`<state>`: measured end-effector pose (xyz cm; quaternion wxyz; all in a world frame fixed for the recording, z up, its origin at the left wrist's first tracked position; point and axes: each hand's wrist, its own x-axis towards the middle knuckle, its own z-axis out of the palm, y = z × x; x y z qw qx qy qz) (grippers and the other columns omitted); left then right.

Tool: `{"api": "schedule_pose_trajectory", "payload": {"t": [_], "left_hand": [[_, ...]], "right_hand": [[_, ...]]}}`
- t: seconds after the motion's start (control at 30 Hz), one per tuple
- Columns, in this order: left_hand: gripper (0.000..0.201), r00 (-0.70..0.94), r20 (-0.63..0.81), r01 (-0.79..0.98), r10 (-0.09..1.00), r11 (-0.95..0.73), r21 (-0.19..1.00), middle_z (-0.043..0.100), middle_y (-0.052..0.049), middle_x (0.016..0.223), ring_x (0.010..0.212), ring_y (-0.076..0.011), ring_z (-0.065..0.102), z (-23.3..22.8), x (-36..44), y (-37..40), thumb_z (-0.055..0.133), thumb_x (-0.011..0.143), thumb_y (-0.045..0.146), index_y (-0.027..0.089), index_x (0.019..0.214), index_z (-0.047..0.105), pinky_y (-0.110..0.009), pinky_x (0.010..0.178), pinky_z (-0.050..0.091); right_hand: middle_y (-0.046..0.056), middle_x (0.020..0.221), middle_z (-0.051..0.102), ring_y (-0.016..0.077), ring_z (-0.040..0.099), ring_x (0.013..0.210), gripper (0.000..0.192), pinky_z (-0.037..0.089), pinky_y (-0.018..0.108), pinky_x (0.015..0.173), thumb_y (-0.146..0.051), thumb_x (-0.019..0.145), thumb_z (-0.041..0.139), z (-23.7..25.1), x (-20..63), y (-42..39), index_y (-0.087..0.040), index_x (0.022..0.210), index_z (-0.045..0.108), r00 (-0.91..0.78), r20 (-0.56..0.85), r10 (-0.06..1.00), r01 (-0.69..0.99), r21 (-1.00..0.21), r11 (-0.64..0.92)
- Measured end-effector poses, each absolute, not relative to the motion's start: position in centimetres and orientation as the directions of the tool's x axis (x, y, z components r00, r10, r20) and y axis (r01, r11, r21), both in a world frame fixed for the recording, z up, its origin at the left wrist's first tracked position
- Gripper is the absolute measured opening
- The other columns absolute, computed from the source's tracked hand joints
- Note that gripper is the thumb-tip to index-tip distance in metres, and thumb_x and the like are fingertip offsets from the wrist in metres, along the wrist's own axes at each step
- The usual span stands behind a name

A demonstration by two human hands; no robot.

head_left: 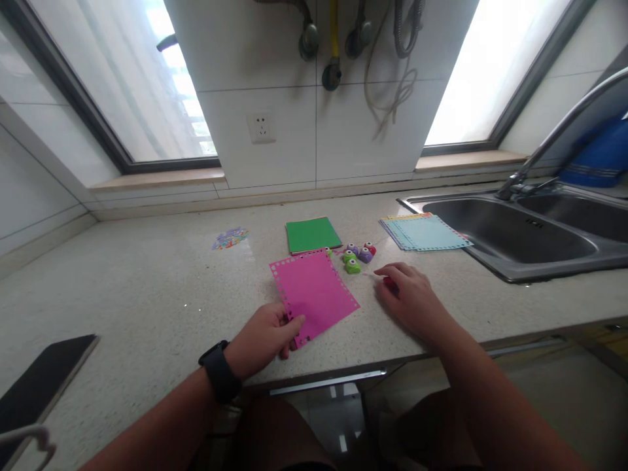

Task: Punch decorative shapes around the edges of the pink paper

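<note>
Two hands rest on the desk (147, 288): left hand (265, 337) fingers pinching the near pink sheet (314, 291), right hand (409, 297) curled over a red punch (391, 283); right sink basin (510, 232) looks bare.

A home kitchen is showing here: a steel double sink (510, 235) with a curved faucet (554, 137) is sitting in the speckled stone table (147, 288), white wall tiles (294, 78) are carrying a socket (261, 127), and gas and water pipes (333, 46) are hanging between two bright windows (161, 78).
</note>
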<state>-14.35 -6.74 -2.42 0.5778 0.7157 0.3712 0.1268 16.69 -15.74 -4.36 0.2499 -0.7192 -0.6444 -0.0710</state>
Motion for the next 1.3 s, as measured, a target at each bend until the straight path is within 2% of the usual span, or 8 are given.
{"api": "schedule_pose_trajectory", "payload": {"t": [0.37,0.5,0.63,0.73,0.8,0.9,1.1,1.3], "left_hand": [[0.026,0.642,0.125,0.341,0.757,-0.427,0.838,0.072,-0.006,0.083,0.077,-0.0190,0.062,-2.0,-14.2,-7.8,0.062,0.088,0.039,0.017,0.082,0.075,-0.027,0.073,0.047],[0.028,0.612,0.097,0.306,0.785,-0.348,0.886,0.074,-0.006,0.091,0.081,-0.0184,0.063,-2.5,-14.3,-7.5,0.060,0.091,0.041,0.017,0.093,0.074,-0.028,0.076,0.048],[0.031,0.583,-0.032,0.270,0.812,-0.156,0.950,0.067,-0.001,0.073,0.054,-0.0109,0.052,-2.7,-14.3,-7.3,0.063,0.088,0.045,0.015,0.087,0.069,-0.023,0.052,0.043],[0.030,0.589,-0.064,0.178,0.806,-0.052,0.983,0.064,0.000,0.067,0.051,-0.0099,0.052,-2.5,-14.2,-7.1,0.067,0.085,0.044,0.014,0.082,0.066,-0.022,0.050,0.043],[0.030,0.579,-0.055,0.101,0.813,-0.004,0.995,0.066,-0.002,0.068,0.055,-0.0108,0.056,-2.4,-14.1,-6.9,0.069,0.084,0.043,0.013,0.080,0.066,-0.023,0.055,0.046],[0.031,0.547,-0.065,0.028,0.835,0.059,0.998,0.065,-0.001,0.065,0.054,-0.0107,0.056,-2.2,-14.0,-6.9,0.071,0.082,0.043,0.013,0.077,0.065,-0.023,0.053,0.044],[0.030,0.522,-0.035,-0.012,0.852,0.048,0.999,0.063,0.002,0.059,0.050,-0.0100,0.054,-2.2,-14.1,-7.3,0.072,0.081,0.043,0.015,0.076,0.064,-0.022,0.051,0.043],[0.028,0.518,-0.038,0.000,0.854,0.044,0.999,0.062,0.002,0.058,0.050,-0.0096,0.053,-2.1,-14.1,-7.5,0.073,0.080,0.041,0.015,0.074,0.064,-0.022,0.051,0.043]], "right_hand": [[0.012,0.127,0.065,0.0313,0.059,0.113,0.033,0.043,0.049,0.097,-0.026,0.096,0.056,-1.2,16.1,-12.4,-0.025,0.128,0.062,-0.036,0.360,0.932,0.992,-0.099,0.076],[0.012,0.117,0.068,0.0337,0.058,0.115,0.026,0.043,0.049,0.096,-0.021,0.092,0.062,-1.4,15.5,-10.7,-0.024,0.118,0.065,-0.073,0.301,0.951,0.986,-0.121,0.115],[0.011,0.111,0.069,0.0305,0.062,0.109,0.021,0.047,0.046,0.092,-0.018,0.089,0.065,-1.5,15.4,-10.8,-0.023,0.109,0.062,-0.043,0.319,0.947,0.974,-0.196,0.110],[0.010,0.103,0.070,0.0240,0.068,0.090,0.021,0.053,0.038,0.074,-0.024,0.092,0.061,-1.3,15.1,-12.3,-0.022,0.111,0.052,0.087,0.355,0.931,0.921,-0.384,0.061],[0.008,0.099,0.069,0.0211,0.069,0.077,0.028,0.052,0.035,0.065,-0.032,0.089,0.066,-1.3,14.3,-13.6,-0.023,0.108,0.046,0.306,0.325,0.895,0.647,-0.760,0.055],[0.004,0.090,0.069,0.0202,0.068,0.075,0.038,0.052,0.035,0.066,-0.036,0.083,0.074,-1.5,12.0,-15.7,-0.025,0.102,0.044,0.336,0.177,0.925,0.181,-0.976,0.121],[-0.001,0.086,0.066,0.0156,0.066,0.074,0.043,0.049,0.029,0.067,-0.031,0.075,0.084,-1.9,6.9,-17.4,-0.025,0.097,0.048,0.202,-0.042,0.979,-0.385,-0.922,0.040],[-0.001,0.079,0.063,0.0132,0.063,0.070,0.031,0.046,0.026,0.065,-0.037,0.082,0.079,-2.2,5.6,-16.9,-0.022,0.092,0.054,0.092,-0.079,0.993,-0.453,-0.891,-0.028]]}}
